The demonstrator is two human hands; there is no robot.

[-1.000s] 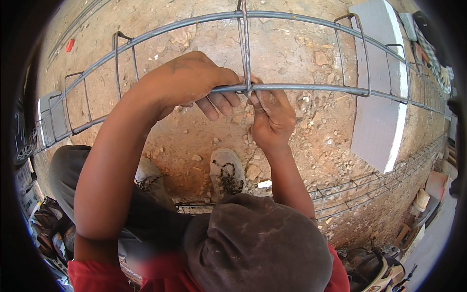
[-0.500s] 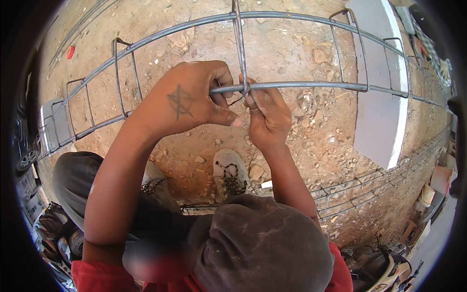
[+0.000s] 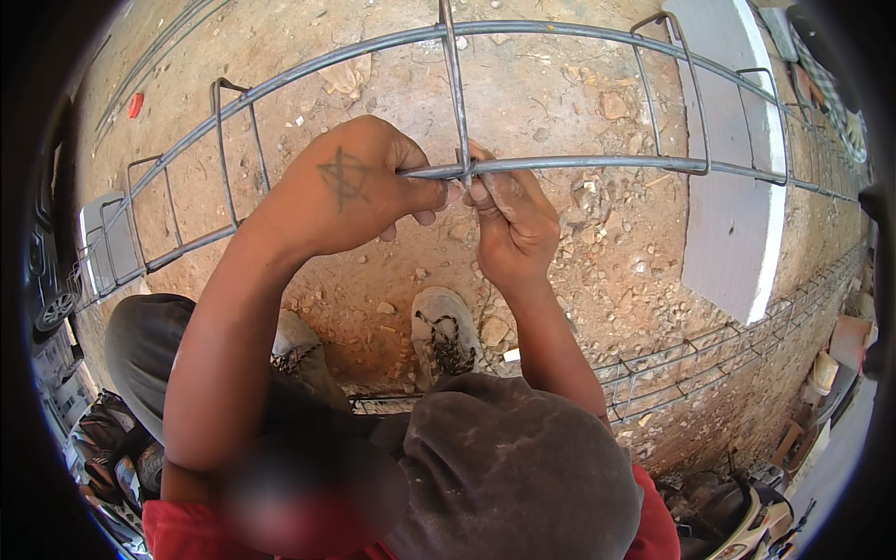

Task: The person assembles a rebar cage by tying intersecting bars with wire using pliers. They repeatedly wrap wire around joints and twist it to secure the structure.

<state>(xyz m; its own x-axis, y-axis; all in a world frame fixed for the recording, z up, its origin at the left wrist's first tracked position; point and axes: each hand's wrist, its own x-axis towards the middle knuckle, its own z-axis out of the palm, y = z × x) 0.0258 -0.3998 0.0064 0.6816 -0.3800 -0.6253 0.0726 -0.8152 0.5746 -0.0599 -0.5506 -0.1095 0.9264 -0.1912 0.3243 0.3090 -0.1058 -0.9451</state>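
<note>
A steel rebar cage crosses in front of me, and its near long bar (image 3: 597,163) passes between my hands. A bent steel stirrup (image 3: 455,89) meets that bar at the middle, where a thin tie wire (image 3: 469,177) loops round the crossing. My left hand (image 3: 359,187) is closed just left of the joint, thumb and fingers pinched by the wire under the bar. On the other side, my right hand (image 3: 516,224) pinches at the same joint, some fingertips hidden behind the bar. The wire's ends are mostly covered by fingers.
Further stirrups (image 3: 695,93) stand along the cage. A grey board with a white edge (image 3: 733,224) lies beneath its right part. Another rebar cage (image 3: 691,369) rests on the dirt at the right. Stones (image 3: 495,329) lie near my shoe (image 3: 443,329).
My left hand has closed its thumb and fingers together at the joint, where they were spread apart around the bar. My right hand stays nearly in place.
</note>
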